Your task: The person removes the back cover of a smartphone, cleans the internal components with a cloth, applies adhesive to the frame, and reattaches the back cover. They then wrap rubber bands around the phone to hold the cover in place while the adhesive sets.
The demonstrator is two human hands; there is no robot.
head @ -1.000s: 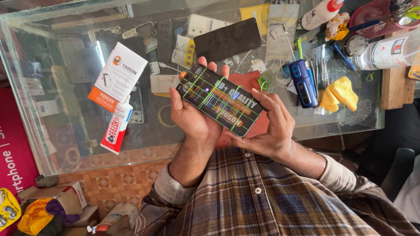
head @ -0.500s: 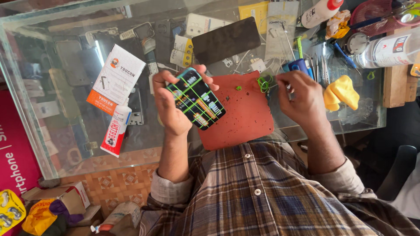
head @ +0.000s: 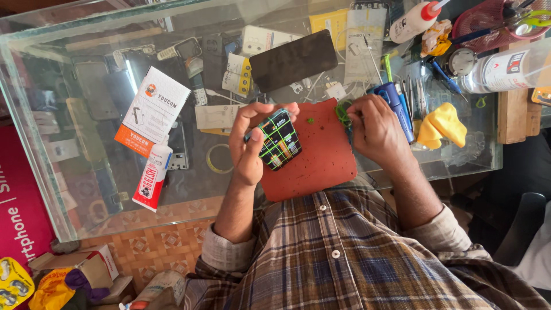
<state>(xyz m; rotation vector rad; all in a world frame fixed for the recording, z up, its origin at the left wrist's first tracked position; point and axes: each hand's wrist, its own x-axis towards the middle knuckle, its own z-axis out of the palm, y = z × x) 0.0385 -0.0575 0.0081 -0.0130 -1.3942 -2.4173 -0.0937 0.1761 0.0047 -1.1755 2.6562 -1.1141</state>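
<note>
We now hold the phone (head: 279, 139) in our left hand (head: 252, 143) alone, its grip wrapped around the left edge with the thumb across the near side and the fingertips curling over the far end; the phone, crossed by green and yellow rubber bands, hangs just above the left part of the red mat (head: 321, 155) on the glass tabletop (head: 74, 189). Our right hand (head: 376, 129) rests at the far right corner of the mat, its fingers closed on a loop of green rubber bands (head: 343, 112) that lie there. We judge that the work in hand is the banding of the phone, and that the right hand is fetching another band. A second ago both hands clasped the phone between them, held longwise over the mat; half a second ago the right hand had already let go and reached toward the bands, and the phone sat higher and more to the left. Since then the phone has tilted more upright and come nearer the mat's middle, and the right hand has settled on the bands. The blue tool (head: 396, 103) and yellow cloth (head: 442, 123) to the right lie as before.
</note>
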